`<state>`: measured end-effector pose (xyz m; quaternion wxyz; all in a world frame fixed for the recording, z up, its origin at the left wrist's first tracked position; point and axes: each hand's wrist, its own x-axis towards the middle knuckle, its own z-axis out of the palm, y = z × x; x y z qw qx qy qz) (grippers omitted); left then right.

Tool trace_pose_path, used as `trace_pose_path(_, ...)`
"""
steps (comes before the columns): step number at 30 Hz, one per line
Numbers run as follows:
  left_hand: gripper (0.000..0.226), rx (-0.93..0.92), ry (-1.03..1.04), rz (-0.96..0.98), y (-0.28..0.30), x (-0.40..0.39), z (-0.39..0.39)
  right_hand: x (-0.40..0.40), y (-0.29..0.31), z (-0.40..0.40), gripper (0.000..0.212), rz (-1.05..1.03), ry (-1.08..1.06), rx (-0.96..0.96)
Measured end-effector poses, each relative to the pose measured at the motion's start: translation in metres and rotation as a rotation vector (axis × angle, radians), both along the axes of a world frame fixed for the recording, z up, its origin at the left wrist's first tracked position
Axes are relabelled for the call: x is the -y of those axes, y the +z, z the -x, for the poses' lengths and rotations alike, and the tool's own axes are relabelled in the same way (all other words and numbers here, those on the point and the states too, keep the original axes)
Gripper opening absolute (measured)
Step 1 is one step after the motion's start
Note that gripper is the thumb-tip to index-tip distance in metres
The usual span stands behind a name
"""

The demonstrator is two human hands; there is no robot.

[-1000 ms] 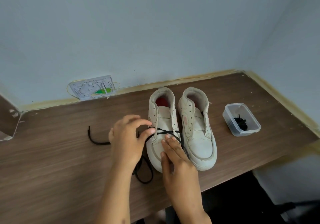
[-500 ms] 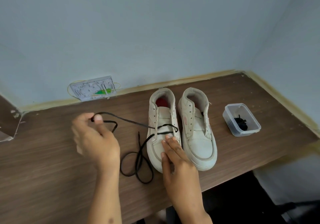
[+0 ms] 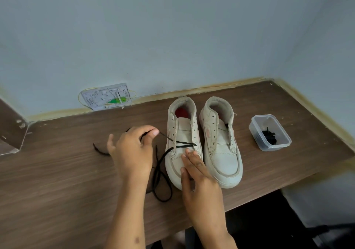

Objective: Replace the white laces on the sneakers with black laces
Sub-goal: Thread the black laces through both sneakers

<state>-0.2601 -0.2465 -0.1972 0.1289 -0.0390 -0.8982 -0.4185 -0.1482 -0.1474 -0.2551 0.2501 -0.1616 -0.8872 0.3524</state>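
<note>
The left grip (image 3: 134,148) pinches the thin, limp black fabric lace (image 3: 169,138) near its stiff tip, the best hold. The right grip (image 3: 196,173) lies flat, steadying the light, cream leather sneaker (image 3: 182,133) mid-bench (image 3: 57,181).

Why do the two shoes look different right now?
The left shoe has a black lace threaded through its lower holes; the right shoe has no lace in its holes. The right hand lies flat on the left shoe's toe, while nothing touches the right shoe. The left hand pinches the left shoe's lace. Both are white high-top sneakers standing side by side on the table, toes toward the person.
</note>
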Motion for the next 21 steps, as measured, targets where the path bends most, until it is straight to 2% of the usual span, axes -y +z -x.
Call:
trace_pose_path(3,0.008,0.007,0.070,0.037,-0.001,0.002,-0.002,0.001,0.000,0.001,0.038,0.000,-0.010,0.011)
trace_pose_path(6,0.029,0.073,0.149,0.030,-0.001,0.006,-0.001,0.002,0.000,0.001,0.038,-0.009,-0.023,0.006)
trace_pose_path(8,0.023,0.161,0.154,0.045,-0.002,0.010,0.000,0.002,0.001,0.001,0.037,-0.011,-0.030,0.000)
trace_pose_path(11,0.005,0.424,0.097,0.151,-0.007,0.005,-0.003,0.002,0.004,0.001,0.035,-0.021,-0.042,-0.007)
trace_pose_path(13,0.008,0.525,0.082,0.205,-0.013,0.000,-0.004,0.003,0.008,0.001,0.034,-0.030,-0.056,-0.020)
trace_pose_path(17,0.021,0.511,0.108,0.254,-0.018,-0.005,-0.004,0.001,0.012,0.002,0.032,-0.058,-0.077,-0.025)
trace_pose_path(21,0.009,0.461,0.061,0.291,-0.018,-0.007,-0.004,-0.001,0.017,0.003,0.032,-0.072,-0.081,-0.011)
